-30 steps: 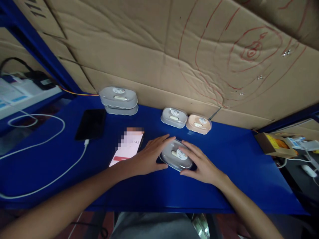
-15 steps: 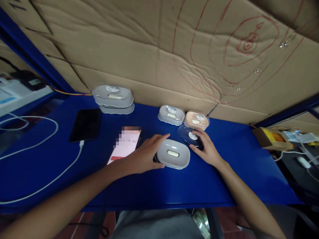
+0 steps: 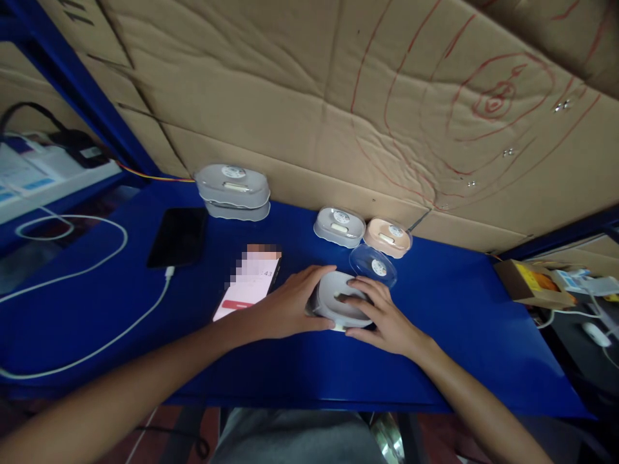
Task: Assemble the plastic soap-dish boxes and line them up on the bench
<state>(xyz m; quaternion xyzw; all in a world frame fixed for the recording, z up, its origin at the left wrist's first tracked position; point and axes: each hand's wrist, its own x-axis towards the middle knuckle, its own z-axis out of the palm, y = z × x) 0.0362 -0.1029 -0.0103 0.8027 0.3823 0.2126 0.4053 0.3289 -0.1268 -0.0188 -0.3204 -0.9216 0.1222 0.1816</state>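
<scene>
In the middle of the blue table, a grey oval soap dish [image 3: 333, 285] stands without a cover, a light slot piece on its floor. My left hand [image 3: 293, 303] grips it from the left, thumb low at the front edge and fingers at the far side. From the right, my right hand [image 3: 389, 320] closes on the same dish. Its fingers reach over the rim and inside, and its thumb is at the near edge. Just behind my right hand lies a clear lid [image 3: 360, 261] with a round white sticker, touched by neither hand.
Behind stand a lidded grey soap dish [image 3: 333, 235] and a lidded pink one [image 3: 382, 240]. Stacked grey dishes [image 3: 232, 193] are at the back left. A lit phone [image 3: 246, 283], a dark device [image 3: 177, 236] and a white cable [image 3: 159, 309] lie leftward; a cardboard wall [image 3: 271, 116] rises behind.
My right hand has left the clear lid and moved left and nearer, onto the grey soap dish. My left hand stays on the dish. The whole view has shifted slightly.
</scene>
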